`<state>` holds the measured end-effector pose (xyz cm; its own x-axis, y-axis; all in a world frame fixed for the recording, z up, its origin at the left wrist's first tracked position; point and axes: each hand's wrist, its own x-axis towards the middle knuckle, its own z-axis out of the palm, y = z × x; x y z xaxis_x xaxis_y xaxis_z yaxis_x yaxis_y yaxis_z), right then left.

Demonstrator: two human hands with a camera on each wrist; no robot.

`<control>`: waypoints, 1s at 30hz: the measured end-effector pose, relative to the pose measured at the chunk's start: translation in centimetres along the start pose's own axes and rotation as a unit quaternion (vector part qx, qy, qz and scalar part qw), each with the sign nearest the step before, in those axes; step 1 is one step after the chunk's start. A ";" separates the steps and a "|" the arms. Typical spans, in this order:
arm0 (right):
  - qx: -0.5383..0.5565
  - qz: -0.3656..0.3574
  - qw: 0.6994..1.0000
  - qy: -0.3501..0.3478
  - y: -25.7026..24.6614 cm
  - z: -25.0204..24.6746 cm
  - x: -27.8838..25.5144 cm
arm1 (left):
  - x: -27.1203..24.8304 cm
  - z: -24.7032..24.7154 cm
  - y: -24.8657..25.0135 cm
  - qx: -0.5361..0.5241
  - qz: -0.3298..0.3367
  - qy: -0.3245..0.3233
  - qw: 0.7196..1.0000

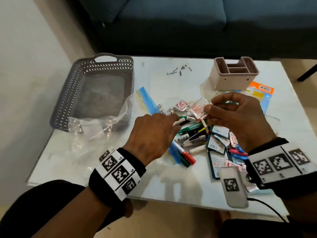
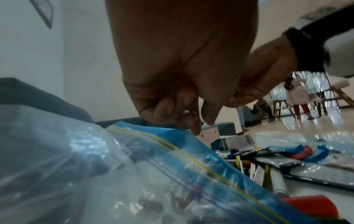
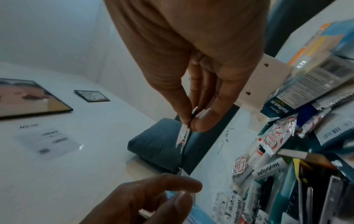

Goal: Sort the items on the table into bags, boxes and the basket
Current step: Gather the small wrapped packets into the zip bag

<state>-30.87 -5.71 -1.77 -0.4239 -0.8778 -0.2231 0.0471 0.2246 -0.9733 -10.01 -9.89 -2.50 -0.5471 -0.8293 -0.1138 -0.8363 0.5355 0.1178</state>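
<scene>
A mixed pile (image 1: 197, 133) of markers, batteries, sachets and dark packets lies mid-table. My right hand (image 1: 208, 107) is raised over its far side and pinches a red-and-white sachet (image 1: 199, 109) between thumb and fingers. The right wrist view shows that sachet (image 3: 184, 136) edge-on below the right hand (image 3: 191, 122). My left hand (image 1: 175, 121) reaches into the pile's left edge with curled fingers (image 2: 188, 119), pinching a small white piece I cannot identify. A zip bag with a blue strip (image 1: 147, 102) (image 2: 172, 148) lies under the left hand.
A grey lattice basket (image 1: 72, 86) stands at the back left, with a clear plastic bag (image 1: 103, 124) draped at its near end. A beige compartment box (image 1: 235, 74) stands at the back right beside an orange-and-blue packet (image 1: 260, 90). A blue sofa (image 1: 171, 23) borders the table's far edge.
</scene>
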 end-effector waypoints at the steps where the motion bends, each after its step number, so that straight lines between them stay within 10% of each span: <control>1: -0.028 -0.014 0.999 0.008 0.2 0.4 0.4 | -0.1 0.0 -0.1 0.030 -0.006 -0.030 0.999; 10: -0.219 -0.058 0.973 -0.038 1.3 4.6 1.6 | -0.6 -0.4 -1.3 0.023 -0.012 0.023 0.999; 19: -0.279 -0.048 0.921 -0.269 0.0 8.7 0.7 | -1.5 -1.4 -2.8 -0.161 -0.025 0.115 0.980; 25: -0.298 -0.093 0.938 -0.150 -0.6 4.8 1.6 | -0.7 -0.8 -2.9 -0.092 -0.054 0.086 0.991; 30: -0.527 -0.053 0.845 -0.075 0.9 -3.1 1.7 | 0.4 0.5 -1.9 -0.029 -0.026 0.043 0.998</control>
<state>-34.38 -5.63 -2.86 -0.2525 -0.9425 -0.2189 -0.8494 0.3242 -0.4163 -8.60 -11.16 -3.25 -0.4955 -0.8679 -0.0362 -0.8586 0.4831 0.1714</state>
